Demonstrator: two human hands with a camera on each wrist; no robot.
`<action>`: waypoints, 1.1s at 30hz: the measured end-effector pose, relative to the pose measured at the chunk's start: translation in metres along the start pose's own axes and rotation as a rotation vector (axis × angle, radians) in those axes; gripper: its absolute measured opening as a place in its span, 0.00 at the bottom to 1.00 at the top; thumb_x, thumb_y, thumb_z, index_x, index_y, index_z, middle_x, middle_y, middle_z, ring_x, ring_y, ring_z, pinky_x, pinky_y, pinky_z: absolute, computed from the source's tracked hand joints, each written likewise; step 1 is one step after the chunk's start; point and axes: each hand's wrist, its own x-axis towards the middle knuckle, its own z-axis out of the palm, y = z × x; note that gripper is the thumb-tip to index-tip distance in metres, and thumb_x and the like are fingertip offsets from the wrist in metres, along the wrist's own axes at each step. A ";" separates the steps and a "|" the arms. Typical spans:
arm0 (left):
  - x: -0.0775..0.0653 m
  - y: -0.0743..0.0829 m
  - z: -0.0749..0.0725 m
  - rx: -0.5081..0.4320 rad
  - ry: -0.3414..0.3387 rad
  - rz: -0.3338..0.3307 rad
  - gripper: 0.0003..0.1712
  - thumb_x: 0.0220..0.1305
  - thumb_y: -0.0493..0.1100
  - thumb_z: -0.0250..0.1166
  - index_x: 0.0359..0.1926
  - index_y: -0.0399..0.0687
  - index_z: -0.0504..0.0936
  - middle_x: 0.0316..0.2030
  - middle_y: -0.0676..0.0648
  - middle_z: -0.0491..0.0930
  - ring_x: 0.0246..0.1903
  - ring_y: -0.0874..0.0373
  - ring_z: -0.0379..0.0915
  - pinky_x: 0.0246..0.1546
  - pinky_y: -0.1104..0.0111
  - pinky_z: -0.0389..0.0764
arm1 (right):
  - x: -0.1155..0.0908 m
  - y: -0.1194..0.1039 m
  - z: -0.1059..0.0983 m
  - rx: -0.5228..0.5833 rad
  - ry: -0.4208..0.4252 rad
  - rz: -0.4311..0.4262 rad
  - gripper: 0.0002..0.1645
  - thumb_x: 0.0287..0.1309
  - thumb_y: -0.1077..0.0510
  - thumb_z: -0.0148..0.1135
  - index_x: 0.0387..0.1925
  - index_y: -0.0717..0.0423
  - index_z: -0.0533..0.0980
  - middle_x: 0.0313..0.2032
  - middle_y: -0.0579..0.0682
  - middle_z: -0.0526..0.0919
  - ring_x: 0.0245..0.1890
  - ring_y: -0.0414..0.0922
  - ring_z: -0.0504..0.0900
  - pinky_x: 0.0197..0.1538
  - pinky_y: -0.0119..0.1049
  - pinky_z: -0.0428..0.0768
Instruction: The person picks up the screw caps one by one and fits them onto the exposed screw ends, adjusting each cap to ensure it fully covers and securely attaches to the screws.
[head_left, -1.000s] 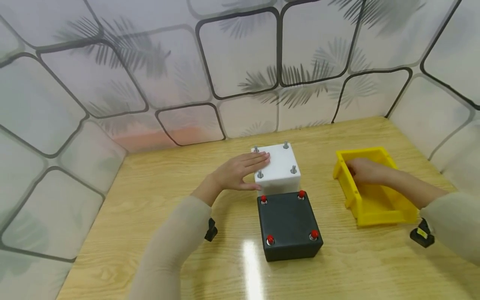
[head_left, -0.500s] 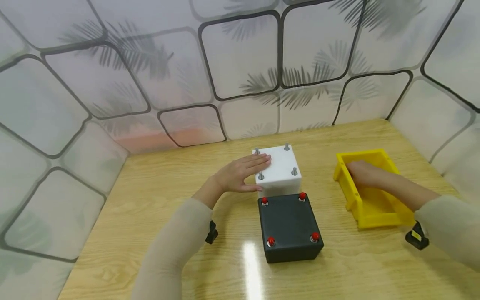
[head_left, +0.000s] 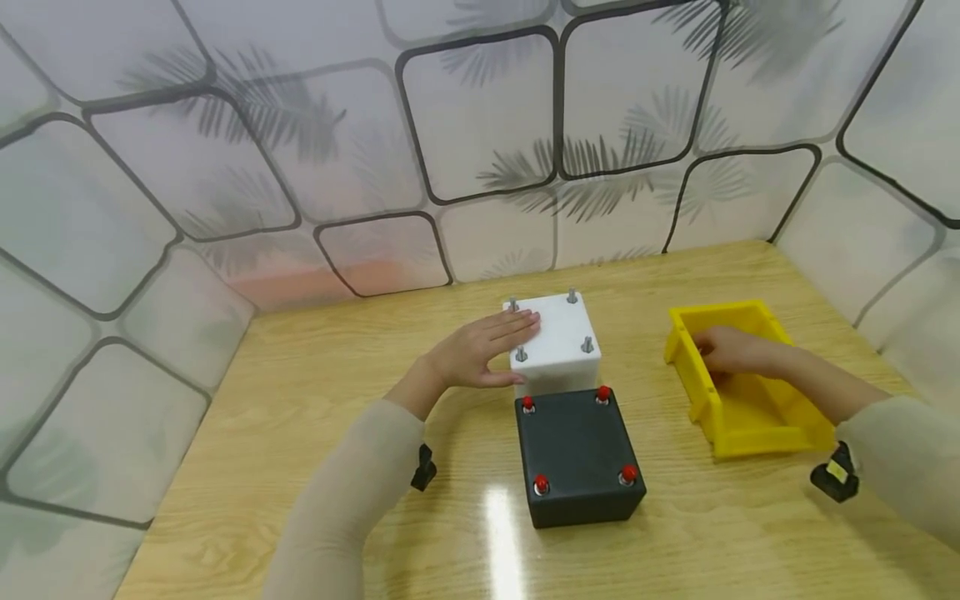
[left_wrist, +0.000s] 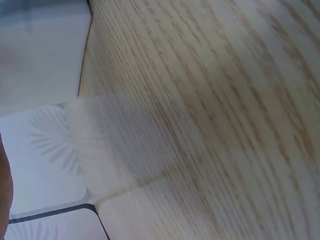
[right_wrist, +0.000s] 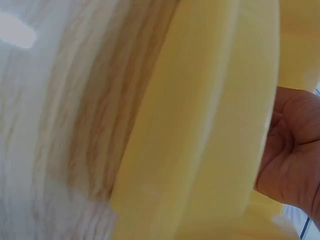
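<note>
Seems, from how things lie, to be at the fetching step: reaching into the yellow bin (head_left: 701, 400) with the right hand (head_left: 735, 352), probably for something small, while apparently steadying the white box (head_left: 560, 329) with the left hand (head_left: 474, 350).

With the left: straight fingers resting on top of the box, thumb spread low by its near side, no grip. With the right: well apart from the left, down inside the bin near its left wall, fingertips out of sight; impossible to tell whether pinching anything or only feeling about.

On the table (head_left: 337, 358), toward the back: the white box, with a bare metal bolt (head_left: 587, 344) at each top corner. Just in front of it: the black box (head_left: 577, 442), with red caps (head_left: 628, 474) at all four top corners; impossible to tell whether touching.

In the bin: bare yellow floor wherever visible; anything under the fingers hidden. Called for next, as a judgement: a sure pinch, a lift clear of the wall, and light pressure on the white box meanwhile.
</note>
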 end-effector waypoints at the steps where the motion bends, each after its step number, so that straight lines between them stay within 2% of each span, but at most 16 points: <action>1: 0.000 0.000 0.001 0.003 0.002 0.003 0.39 0.64 0.60 0.58 0.56 0.25 0.73 0.58 0.31 0.72 0.60 0.41 0.67 0.64 0.55 0.67 | -0.001 0.001 0.000 0.044 -0.016 0.026 0.18 0.57 0.66 0.54 0.48 0.75 0.73 0.26 0.47 0.79 0.24 0.43 0.77 0.28 0.34 0.79; 5: 0.001 -0.001 0.002 0.013 0.006 0.017 0.39 0.62 0.59 0.61 0.56 0.26 0.73 0.57 0.31 0.72 0.59 0.41 0.69 0.62 0.55 0.69 | -0.002 0.005 0.000 0.132 -0.047 0.096 0.19 0.59 0.66 0.52 0.50 0.74 0.72 0.25 0.47 0.79 0.26 0.43 0.78 0.29 0.35 0.80; 10: 0.004 -0.003 -0.001 0.015 -0.016 0.048 0.39 0.60 0.59 0.63 0.55 0.26 0.74 0.57 0.30 0.72 0.59 0.41 0.69 0.63 0.56 0.68 | -0.003 0.005 -0.001 0.173 -0.062 0.124 0.19 0.61 0.66 0.50 0.51 0.76 0.71 0.29 0.48 0.80 0.28 0.43 0.80 0.32 0.35 0.82; 15: 0.004 -0.006 -0.004 0.008 -0.049 0.059 0.40 0.63 0.61 0.59 0.56 0.25 0.73 0.58 0.29 0.71 0.60 0.41 0.67 0.64 0.57 0.67 | -0.003 0.001 -0.002 0.183 -0.069 0.121 0.20 0.63 0.65 0.49 0.52 0.77 0.69 0.31 0.48 0.81 0.30 0.43 0.81 0.34 0.36 0.82; 21: 0.005 -0.007 -0.002 -0.002 -0.085 0.029 0.41 0.66 0.62 0.54 0.59 0.27 0.71 0.60 0.31 0.70 0.63 0.43 0.65 0.66 0.58 0.63 | -0.003 0.000 -0.001 0.194 -0.070 0.124 0.18 0.63 0.66 0.50 0.50 0.77 0.70 0.29 0.47 0.80 0.28 0.43 0.81 0.33 0.35 0.82; 26: 0.002 -0.007 0.002 -0.014 -0.066 0.010 0.41 0.67 0.63 0.51 0.58 0.27 0.71 0.60 0.32 0.70 0.62 0.43 0.65 0.66 0.58 0.63 | -0.002 -0.001 -0.002 0.203 -0.073 0.132 0.16 0.63 0.65 0.51 0.47 0.74 0.72 0.28 0.47 0.80 0.28 0.42 0.80 0.33 0.34 0.81; 33: 0.000 -0.010 0.007 -0.019 -0.014 0.018 0.39 0.66 0.61 0.54 0.57 0.26 0.72 0.59 0.31 0.71 0.61 0.43 0.66 0.65 0.57 0.65 | -0.007 -0.003 -0.007 0.217 -0.073 0.136 0.15 0.63 0.65 0.50 0.46 0.74 0.73 0.28 0.47 0.80 0.29 0.42 0.80 0.35 0.33 0.83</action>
